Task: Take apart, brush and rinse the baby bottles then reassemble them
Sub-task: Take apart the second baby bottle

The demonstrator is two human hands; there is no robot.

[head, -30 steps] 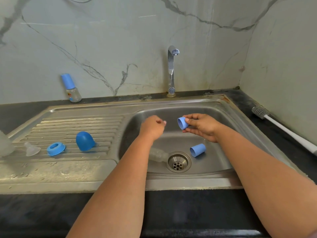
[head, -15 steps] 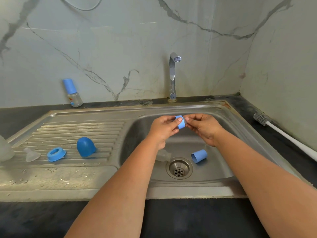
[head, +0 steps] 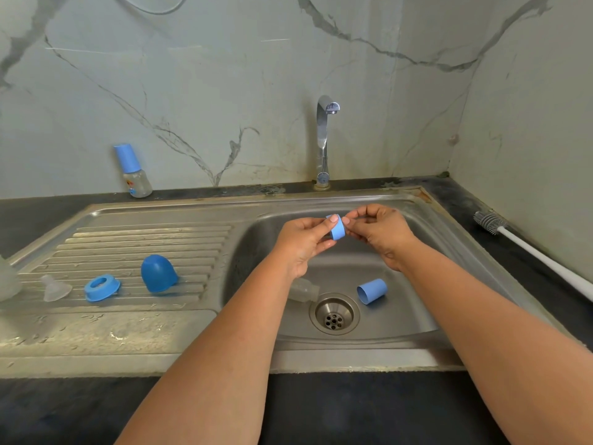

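Over the sink basin [head: 417, 319], my left hand [head: 305, 242] pinches a small light-blue collar ring [head: 337, 229] between thumb and fingers. My right hand [head: 382, 232] pinches at the ring's right end, where something small and pale is barely visible. In the basin lie a light-blue cap [head: 372, 291] on its side and a clear small bottle [head: 303, 290], partly hidden by my left forearm. On the drainboard sit a dark-blue dome cap [head: 158, 273], a blue ring [head: 102, 287] and a clear nipple [head: 55, 288].
An assembled small bottle with a blue cap [head: 132, 170] stands by the back wall. The tap [head: 324, 139] rises behind the basin, with no water running. A white-handled bottle brush [head: 529, 248] lies on the dark counter at right. A clear bottle body [head: 6, 281] shows at the left edge.
My left hand has come up from beside the ring and now pinches it together with my right hand. The camera view has tilted slightly downward.
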